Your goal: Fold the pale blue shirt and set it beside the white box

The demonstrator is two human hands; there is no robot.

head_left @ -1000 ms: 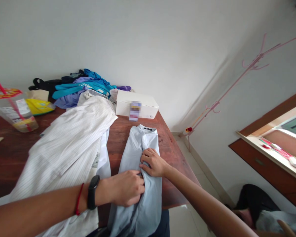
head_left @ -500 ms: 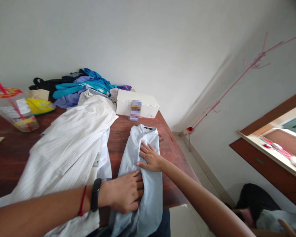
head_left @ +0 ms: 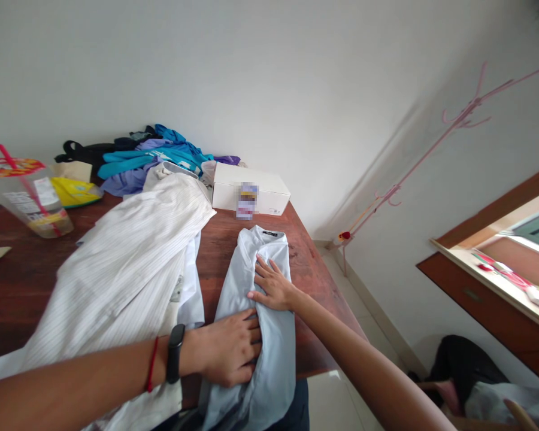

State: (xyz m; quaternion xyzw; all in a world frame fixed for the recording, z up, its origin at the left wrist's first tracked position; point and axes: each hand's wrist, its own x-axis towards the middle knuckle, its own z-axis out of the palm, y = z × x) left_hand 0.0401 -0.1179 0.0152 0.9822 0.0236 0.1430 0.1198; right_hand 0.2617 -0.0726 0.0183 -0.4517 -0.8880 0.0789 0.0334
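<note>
A light grey-blue shirt (head_left: 276, 353) lies folded lengthwise near the table's right edge, its collar and dark label at the far end. My right hand (head_left: 273, 286) rests flat on the upper part of it, fingers spread below the collar. Lower down, my left hand (head_left: 231, 347) lies on the shirt with its palm down. The left fingertips meet the lengthwise fold, and their very ends are partly hidden there. A black wristband (head_left: 175, 353) and a red string are on my left wrist.
White striped garments (head_left: 117, 269) lie stacked on the left. Behind them are a heap of blue and dark clothes (head_left: 157, 158) and a white box (head_left: 251, 185). A plastic cup with a straw (head_left: 40, 206) stands far left. Beyond the table's right edge is a pink coat rack (head_left: 431, 149).
Both hands keep nearly the same place on the shirt. The view has shifted very slightly.
</note>
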